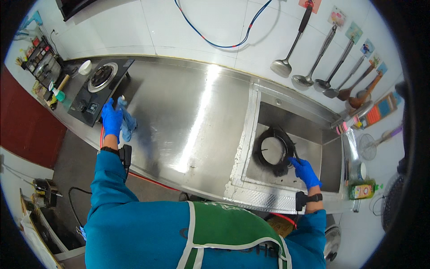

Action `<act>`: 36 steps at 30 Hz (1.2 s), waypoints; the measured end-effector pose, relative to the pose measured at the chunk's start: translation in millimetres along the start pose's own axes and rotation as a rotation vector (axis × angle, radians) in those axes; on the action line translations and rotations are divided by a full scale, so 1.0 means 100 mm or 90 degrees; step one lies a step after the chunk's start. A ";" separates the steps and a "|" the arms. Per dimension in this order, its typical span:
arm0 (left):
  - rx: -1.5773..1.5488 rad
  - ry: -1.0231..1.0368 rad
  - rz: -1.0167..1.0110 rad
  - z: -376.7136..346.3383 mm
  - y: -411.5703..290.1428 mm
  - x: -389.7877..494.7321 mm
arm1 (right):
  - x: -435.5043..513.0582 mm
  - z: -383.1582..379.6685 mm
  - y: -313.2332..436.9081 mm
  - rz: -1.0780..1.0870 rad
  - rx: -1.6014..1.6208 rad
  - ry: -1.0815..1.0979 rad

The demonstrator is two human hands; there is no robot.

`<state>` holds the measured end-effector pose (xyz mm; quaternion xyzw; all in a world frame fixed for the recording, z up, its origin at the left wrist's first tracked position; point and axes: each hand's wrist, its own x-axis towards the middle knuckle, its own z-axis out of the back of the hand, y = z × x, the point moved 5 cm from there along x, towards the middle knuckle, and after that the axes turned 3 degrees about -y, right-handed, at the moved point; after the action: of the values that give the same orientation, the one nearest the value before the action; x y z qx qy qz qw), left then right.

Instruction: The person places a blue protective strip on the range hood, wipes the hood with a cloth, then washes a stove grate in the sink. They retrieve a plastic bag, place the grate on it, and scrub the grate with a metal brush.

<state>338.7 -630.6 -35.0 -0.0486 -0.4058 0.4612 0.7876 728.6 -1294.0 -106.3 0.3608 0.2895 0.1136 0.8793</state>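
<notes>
My left hand [112, 118], in a blue rubber glove, is at the near right edge of the black glass gas stove [85, 97] and holds a blue cloth [127, 123] that hangs down beside it. My right hand [305, 171], gloved alike, grips a part of the black ring-shaped pot stand [260, 151] in the stainless steel sink [310, 134]. The ring lies over the sink's floor, with a few dark bits beside it. The fingertips of the right hand are partly hidden by the dark metal.
A steel worktop [174, 111] joins stove and sink. A white bowl [85, 67] and a spray bottle [57, 92] stand by the stove. Ladles and a wok turner [282, 67] hang on the wall. Right of the sink is a dish soap bottle [362, 190]. A red hose [153, 181] runs along the worktop's front.
</notes>
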 end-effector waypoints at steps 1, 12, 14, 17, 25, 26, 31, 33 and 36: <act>0.126 0.024 -0.039 -0.07 0.16 -0.09 | -0.03 -0.11 0.08 0.046 -0.027 -0.031; -0.254 0.204 0.024 0.11 0.53 -1.09 | 0.72 -1.62 1.24 0.147 -0.197 -0.225; -0.235 0.189 0.011 0.33 0.60 -1.19 | 0.86 -1.66 1.23 0.210 -0.229 -0.274; -0.211 0.168 0.085 0.77 0.87 -1.38 | 1.34 -1.67 1.15 0.273 -0.125 -0.221; -0.068 0.008 0.275 1.62 1.53 -2.29 | 1.73 -1.99 1.47 0.471 -0.602 -0.119; -0.055 -0.003 0.299 1.63 1.63 -2.37 | 1.63 -2.03 1.59 0.510 -0.551 -0.224; -0.009 -0.051 0.380 2.05 1.76 -2.96 | 1.21 -2.13 1.91 0.670 -0.665 -0.165; -0.013 -0.072 0.412 2.17 1.92 -3.05 | 1.21 -2.07 2.10 0.630 -0.646 -0.256; 0.004 -0.131 0.452 2.49 2.09 -3.32 | 1.02 -2.20 2.69 0.683 -0.603 -0.379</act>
<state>-57.1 -840.1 -160.8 -0.1369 -0.4394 0.7094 0.5339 682.9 -935.2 -87.2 0.0527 -0.2526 0.5339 0.8052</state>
